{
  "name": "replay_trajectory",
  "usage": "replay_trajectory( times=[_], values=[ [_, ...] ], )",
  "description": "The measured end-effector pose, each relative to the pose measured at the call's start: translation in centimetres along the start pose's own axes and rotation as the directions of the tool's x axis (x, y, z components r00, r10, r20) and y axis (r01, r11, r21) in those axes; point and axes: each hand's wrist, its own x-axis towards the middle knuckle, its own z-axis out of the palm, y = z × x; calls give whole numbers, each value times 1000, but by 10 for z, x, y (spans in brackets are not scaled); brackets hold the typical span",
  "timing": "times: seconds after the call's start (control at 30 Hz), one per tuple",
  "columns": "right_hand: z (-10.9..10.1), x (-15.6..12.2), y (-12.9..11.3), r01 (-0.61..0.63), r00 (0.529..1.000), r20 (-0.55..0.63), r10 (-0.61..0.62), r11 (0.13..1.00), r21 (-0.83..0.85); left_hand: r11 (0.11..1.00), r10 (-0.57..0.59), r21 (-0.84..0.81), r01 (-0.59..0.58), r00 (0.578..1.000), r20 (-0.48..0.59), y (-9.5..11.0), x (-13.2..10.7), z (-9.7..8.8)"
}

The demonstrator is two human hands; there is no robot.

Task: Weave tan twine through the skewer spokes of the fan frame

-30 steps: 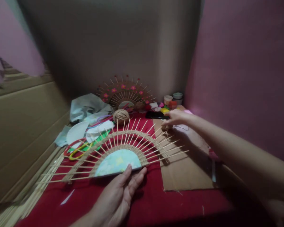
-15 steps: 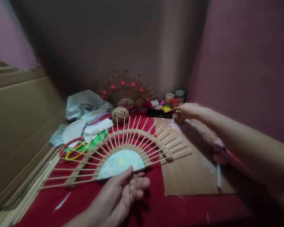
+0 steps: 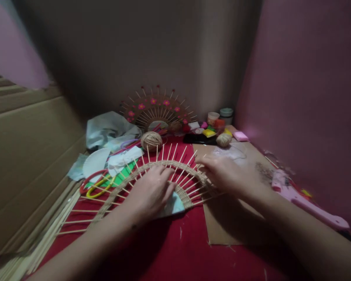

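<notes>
at far left, sticks [image 3: 51,234] lay along the cardboard box [image 3: 38,148], probably kept there to leave the middle of the cloth [image 3: 169,253] free. next in, red and yellow loops [image 3: 87,192], likely scissor handles, sat by a white disc [image 3: 96,163]; grey fabric [image 3: 112,127] was heaped behind, seemingly just pushed aside.

the stick fan [image 3: 183,196] lay centre, flat edge toward the person, sticks pointing away and outward, right end over the cardboard sheet [image 3: 222,226]. that way round the woven band probably sat in easy reach of both hands. the left hand [image 3: 152,189] was on the fan's middle, palm down, fingers bent over the band and sticks, thumb to the right, likely steadying it; clamped or only pressing, couldn't tell. forearm slanted in from lower left.

behind, a big twine ball [image 3: 151,141] sat near the stick tips, and a flowered fan [image 3: 153,102] stood at the wall, maybe as a pattern. the right hand [image 3: 222,171] was apart from the left, over the fan's right end, back up, fingers bent toward the outer sticks, forearm from lower right. pinching or not, unclear. a small twine ball [image 3: 224,140] sat beyond it, beside the phone [image 3: 197,138]. far right, a pink glue gun [image 3: 307,201] lay by the wall, probably parked within reach.
</notes>
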Motion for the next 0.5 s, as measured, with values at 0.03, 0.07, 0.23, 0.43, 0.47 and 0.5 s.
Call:
replay_trajectory(
  times=[0.03, 0.07, 0.23, 0.43, 0.47, 0.5],
  values=[
    [7, -3, -3, 37, 999, 10, -37, 999, 1, 994, 6, 108, -6, 1000, -6, -12, 8, -6],
    [14, -5, -7, 86, 996, 22, -86, 996, 4, 979, -1, 206, 2, 1000, -3, -25, 17, -13],
    [27, -9, -25, 245, 963, 119, -243, 970, 2, 848, -315, 400, 348, 938, -148, -87, 77, -46],
    [34, -17, -30, 269, 950, 159, -268, 963, 12, 886, -316, 344, 312, 948, -45, -114, 128, -44],
    [35, -17, -29, 284, 946, 155, -283, 959, 21, 895, -312, 328, 303, 950, -26, -116, 133, -42],
    [37, -18, -28, 301, 941, 154, -302, 953, 31, 901, -312, 311, 304, 950, -23, -117, 137, -40]
  ],
)
